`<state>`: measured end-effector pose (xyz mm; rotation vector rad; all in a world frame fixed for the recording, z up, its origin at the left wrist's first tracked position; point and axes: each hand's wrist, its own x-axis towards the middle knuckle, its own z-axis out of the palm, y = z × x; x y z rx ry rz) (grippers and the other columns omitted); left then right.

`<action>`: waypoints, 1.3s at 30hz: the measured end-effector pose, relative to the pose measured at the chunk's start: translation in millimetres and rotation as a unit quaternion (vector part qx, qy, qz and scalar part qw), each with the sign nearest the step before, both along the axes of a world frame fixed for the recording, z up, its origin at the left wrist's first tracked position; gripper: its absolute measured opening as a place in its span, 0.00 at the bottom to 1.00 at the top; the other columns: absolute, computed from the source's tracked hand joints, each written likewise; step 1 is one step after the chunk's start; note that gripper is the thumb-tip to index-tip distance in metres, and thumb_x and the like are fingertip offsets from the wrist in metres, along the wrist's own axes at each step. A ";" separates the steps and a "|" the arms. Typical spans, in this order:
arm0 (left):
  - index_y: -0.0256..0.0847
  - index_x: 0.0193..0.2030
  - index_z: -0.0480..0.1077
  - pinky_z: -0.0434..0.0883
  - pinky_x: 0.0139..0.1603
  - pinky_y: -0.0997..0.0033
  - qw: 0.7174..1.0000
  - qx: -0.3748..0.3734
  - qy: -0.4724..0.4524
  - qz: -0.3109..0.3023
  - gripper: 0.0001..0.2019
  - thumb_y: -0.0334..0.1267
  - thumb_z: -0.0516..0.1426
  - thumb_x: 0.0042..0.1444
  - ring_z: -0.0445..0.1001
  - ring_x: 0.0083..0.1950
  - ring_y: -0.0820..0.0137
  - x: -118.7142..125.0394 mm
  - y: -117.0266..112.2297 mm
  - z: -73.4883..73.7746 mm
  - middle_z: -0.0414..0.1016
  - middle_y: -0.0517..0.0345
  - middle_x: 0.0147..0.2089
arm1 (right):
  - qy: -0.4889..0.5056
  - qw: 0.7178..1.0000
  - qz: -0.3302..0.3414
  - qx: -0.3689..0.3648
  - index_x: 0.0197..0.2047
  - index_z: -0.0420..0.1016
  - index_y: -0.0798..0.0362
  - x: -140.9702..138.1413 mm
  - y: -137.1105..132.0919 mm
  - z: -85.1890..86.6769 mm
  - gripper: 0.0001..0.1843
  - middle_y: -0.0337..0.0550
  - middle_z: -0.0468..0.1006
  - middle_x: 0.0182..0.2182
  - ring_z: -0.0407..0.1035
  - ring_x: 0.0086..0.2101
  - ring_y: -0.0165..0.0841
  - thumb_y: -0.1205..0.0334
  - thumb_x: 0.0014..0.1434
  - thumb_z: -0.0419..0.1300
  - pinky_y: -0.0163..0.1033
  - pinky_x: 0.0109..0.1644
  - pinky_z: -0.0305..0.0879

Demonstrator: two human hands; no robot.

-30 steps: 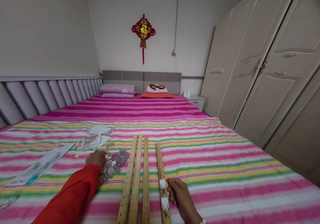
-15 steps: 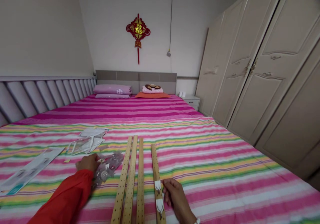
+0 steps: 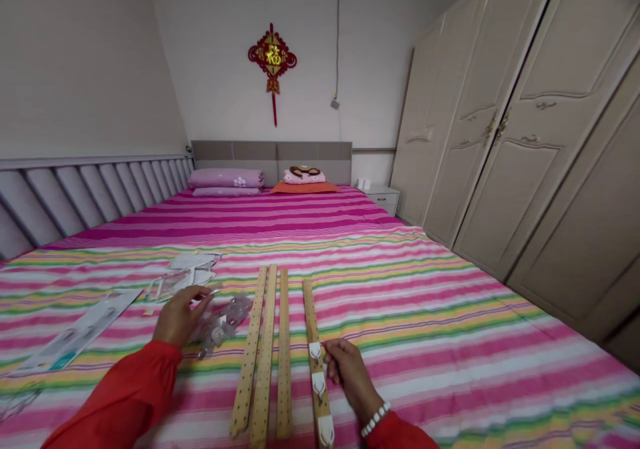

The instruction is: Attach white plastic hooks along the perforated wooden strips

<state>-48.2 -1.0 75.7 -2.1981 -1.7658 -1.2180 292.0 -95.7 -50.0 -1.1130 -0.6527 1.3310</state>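
My left hand [image 3: 177,317] is above the bed beside crumpled clear plastic packaging [image 3: 223,322]. Thumb and forefinger are pinched together at a small pale bit that I cannot make out. My right hand [image 3: 350,372] is closed, its thumb and forefinger at the right edge of the top white hook [image 3: 315,351]. Whether something thin is between them is hidden. That hook sits on a perforated wooden strip [image 3: 309,312], with a second white hook [image 3: 319,383] and a third white hook [image 3: 326,430] below it. More perforated wooden strips [image 3: 284,355] lie to the left, side by side.
Opened packets [image 3: 187,275] and a long flat package [image 3: 83,332] lie on the left of the striped bedspread [image 3: 450,342]. Thin wire-like pieces [image 3: 23,399] are at the lower left. A padded rail [image 3: 100,195] borders the bed; a wardrobe [image 3: 500,189] stands to the right.
My left hand has risen from the clear packaging and moved slightly up, fingers now pinched. My right hand remains beside the top hook. The view has shifted, showing a third hook lower down.
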 end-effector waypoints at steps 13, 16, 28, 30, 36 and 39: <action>0.42 0.42 0.71 0.75 0.45 0.72 0.963 0.203 -0.008 -0.176 0.06 0.33 0.53 0.60 0.78 0.42 0.70 137.2 -93.9 -29.1 0.80 0.57 0.39 | 0.019 0.996 0.040 0.075 0.25 0.74 0.57 -11.1 -20.2 53.7 0.18 0.35 0.72 0.17 0.55 0.11 0.19 0.50 0.43 0.70 0.26 0.13 0.45; 0.42 0.43 0.71 0.75 0.45 0.72 0.961 0.205 -0.004 -0.186 0.07 0.33 0.52 0.61 0.78 0.43 0.70 160.2 -99.5 -37.2 0.80 0.56 0.39 | 0.006 0.991 0.093 0.097 0.28 0.75 0.58 -16.0 -26.4 76.1 0.19 0.38 0.75 0.19 0.61 0.14 0.22 0.50 0.41 0.71 0.27 0.14 0.51; 0.44 0.48 0.70 0.75 0.47 0.69 0.957 0.165 0.007 -0.237 0.13 0.30 0.49 0.61 0.77 0.46 0.68 187.4 -109.8 -53.9 0.79 0.55 0.43 | 0.062 0.993 0.053 0.087 0.26 0.74 0.57 -13.8 -17.9 80.7 0.16 0.38 0.73 0.15 0.64 0.16 0.25 0.55 0.41 0.72 0.28 0.19 0.57; 0.45 0.49 0.70 0.75 0.49 0.68 0.955 0.166 0.009 -0.246 0.14 0.30 0.49 0.61 0.77 0.47 0.68 189.4 -109.9 -58.3 0.79 0.55 0.45 | 0.059 0.993 0.044 0.089 0.25 0.74 0.56 -14.0 -14.9 80.2 0.14 0.37 0.73 0.16 0.64 0.17 0.25 0.56 0.41 0.71 0.29 0.19 0.57; 0.43 0.47 0.71 0.74 0.51 0.65 0.955 0.134 0.021 -0.263 0.13 0.29 0.49 0.61 0.76 0.48 0.67 196.8 -110.5 -70.1 0.79 0.54 0.45 | 0.093 0.991 0.037 0.086 0.22 0.73 0.56 -17.5 -7.6 73.7 0.11 0.35 0.72 0.17 0.61 0.17 0.24 0.61 0.39 0.70 0.30 0.20 0.55; 0.45 0.42 0.72 0.74 0.50 0.66 0.950 0.082 -0.002 -0.301 0.12 0.29 0.49 0.60 0.76 0.45 0.68 199.7 -112.1 -67.4 0.79 0.55 0.42 | 0.107 0.991 0.029 0.079 0.21 0.74 0.56 -17.2 -6.3 70.1 0.08 0.36 0.73 0.18 0.63 0.20 0.25 0.64 0.38 0.70 0.31 0.24 0.57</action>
